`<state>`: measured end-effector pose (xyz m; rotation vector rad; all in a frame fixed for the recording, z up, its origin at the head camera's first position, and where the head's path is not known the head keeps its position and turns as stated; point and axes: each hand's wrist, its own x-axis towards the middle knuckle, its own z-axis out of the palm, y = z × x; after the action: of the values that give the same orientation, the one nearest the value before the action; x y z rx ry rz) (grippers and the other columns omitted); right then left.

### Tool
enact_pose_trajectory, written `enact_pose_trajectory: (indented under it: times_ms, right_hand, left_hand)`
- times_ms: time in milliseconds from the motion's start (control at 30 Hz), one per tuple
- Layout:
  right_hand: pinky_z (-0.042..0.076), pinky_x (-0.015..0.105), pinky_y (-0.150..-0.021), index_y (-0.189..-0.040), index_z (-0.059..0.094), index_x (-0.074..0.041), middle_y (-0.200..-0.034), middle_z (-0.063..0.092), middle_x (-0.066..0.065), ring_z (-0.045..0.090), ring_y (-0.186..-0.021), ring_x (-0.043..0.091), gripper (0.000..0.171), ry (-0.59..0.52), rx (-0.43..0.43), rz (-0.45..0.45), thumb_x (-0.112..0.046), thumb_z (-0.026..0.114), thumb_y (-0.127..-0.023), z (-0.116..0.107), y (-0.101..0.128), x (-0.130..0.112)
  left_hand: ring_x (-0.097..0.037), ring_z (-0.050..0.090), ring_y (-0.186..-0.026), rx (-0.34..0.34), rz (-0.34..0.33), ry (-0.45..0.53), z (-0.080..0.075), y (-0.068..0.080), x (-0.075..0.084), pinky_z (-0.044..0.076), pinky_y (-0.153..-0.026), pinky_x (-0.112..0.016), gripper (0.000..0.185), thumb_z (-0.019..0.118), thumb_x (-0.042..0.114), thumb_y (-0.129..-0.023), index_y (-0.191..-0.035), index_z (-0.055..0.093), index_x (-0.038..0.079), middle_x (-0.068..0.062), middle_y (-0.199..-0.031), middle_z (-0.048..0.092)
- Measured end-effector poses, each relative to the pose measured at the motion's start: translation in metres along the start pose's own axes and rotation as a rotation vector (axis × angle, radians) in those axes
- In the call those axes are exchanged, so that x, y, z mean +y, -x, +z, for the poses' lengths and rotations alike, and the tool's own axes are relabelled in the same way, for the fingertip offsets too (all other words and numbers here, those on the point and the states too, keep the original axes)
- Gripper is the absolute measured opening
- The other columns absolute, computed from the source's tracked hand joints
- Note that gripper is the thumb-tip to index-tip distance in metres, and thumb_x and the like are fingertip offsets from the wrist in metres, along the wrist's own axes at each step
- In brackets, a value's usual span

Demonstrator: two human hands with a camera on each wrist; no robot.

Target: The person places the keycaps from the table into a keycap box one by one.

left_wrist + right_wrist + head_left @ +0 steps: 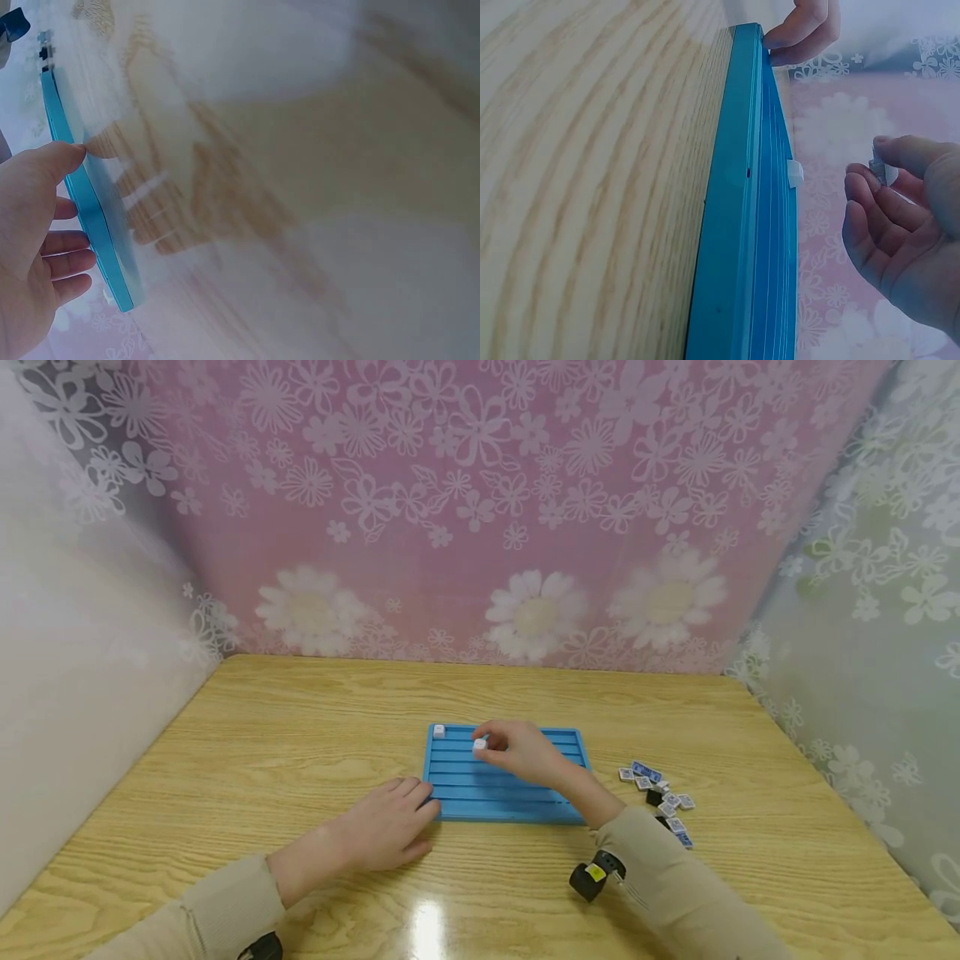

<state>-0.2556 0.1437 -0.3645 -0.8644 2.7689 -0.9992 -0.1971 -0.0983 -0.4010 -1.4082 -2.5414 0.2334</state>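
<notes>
A blue tray (495,787) with parallel ridges lies on the table. My right hand (525,752) is above it, pinching a small white tile (480,744) between thumb and fingers. In the right wrist view that tile (886,171) is held clear of the tray, its face turned mostly away. Another white tile (439,731) stands in the tray's far left corner. At the tray's near left corner, my left hand (382,827) rests with relaxed fingers touching the edge. The left wrist view has the thumb and loosely bent fingers (71,264) beside the tray's side.
Right of the tray lies a loose group of white tiles (643,782) with dark markings, some blue-faced pieces (647,771) and black ones (654,797). Flower-patterned cloth (450,568) closes off the back and sides of the wooden table (300,735).
</notes>
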Motion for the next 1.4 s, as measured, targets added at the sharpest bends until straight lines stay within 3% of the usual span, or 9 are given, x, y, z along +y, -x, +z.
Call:
enact_pose_trajectory:
  times_ms: [300,500,733,900,1200,1400]
  right_hand:
    - [0.046,0.029,-0.06,-0.104,0.056,-0.009,-0.083,0.057,-0.002,0.052,-0.071,0.014,0.019,-0.071,-0.004,0.011,-0.02,0.063,-0.089,0.004,-0.006,0.001]
    - [0.045,0.03,-0.058,-0.111,0.058,-0.004,-0.082,0.055,0.001,0.05,-0.068,0.017,0.024,-0.123,0.004,-0.014,-0.016,0.06,-0.091,0.005,-0.008,0.002]
    - [0.052,0.04,-0.065,-0.119,0.058,-0.002,-0.09,0.059,0.005,0.06,-0.076,0.026,0.032,-0.247,0.029,0.068,-0.013,0.063,-0.088,0.006,-0.014,-0.001]
    - [0.053,0.04,-0.069,-0.12,0.056,-0.001,-0.095,0.06,0.007,0.062,-0.085,0.029,0.033,-0.299,0.039,0.095,-0.01,0.062,-0.089,0.007,-0.016,-0.001]
    - [0.051,0.043,-0.07,-0.115,0.057,-0.002,-0.085,0.063,0.008,0.06,-0.072,0.019,0.031,-0.289,0.06,0.131,-0.016,0.064,-0.088,0.007,-0.025,-0.002]
    - [0.051,0.041,-0.07,-0.112,0.056,-0.004,-0.084,0.063,0.008,0.061,-0.075,0.027,0.03,-0.331,0.112,0.18,-0.016,0.066,-0.086,0.01,-0.039,0.008]
  left_hand:
    - [-0.019,0.047,-0.094,0.003,0.006,-0.009,0.0,0.0,0.0,0.044,-0.086,-0.034,0.039,0.057,0.046,-0.088,-0.103,0.051,0.011,-0.003,-0.097,0.048]
    - [-0.019,0.047,-0.092,0.013,0.004,-0.012,0.0,0.0,-0.001,0.044,-0.086,-0.033,0.039,0.057,0.046,-0.087,-0.101,0.051,0.011,-0.003,-0.097,0.047]
    - [-0.02,0.047,-0.093,0.016,0.007,-0.012,0.0,0.0,-0.001,0.045,-0.086,-0.034,0.039,0.057,0.047,-0.087,-0.102,0.052,0.01,-0.004,-0.097,0.048]
    - [-0.02,0.048,-0.093,0.021,0.008,-0.012,0.0,0.001,-0.001,0.045,-0.085,-0.034,0.04,0.058,0.046,-0.087,-0.102,0.052,0.01,-0.004,-0.097,0.048]
    - [-0.02,0.047,-0.094,0.017,0.006,0.003,0.0,0.001,-0.001,0.044,-0.086,-0.034,0.039,0.057,0.045,-0.088,-0.104,0.051,0.01,-0.003,-0.098,0.047]
    - [-0.02,0.047,-0.093,0.02,0.013,-0.009,0.0,0.001,-0.001,0.044,-0.086,-0.034,0.039,0.057,0.046,-0.088,-0.103,0.052,0.01,-0.003,-0.097,0.048]
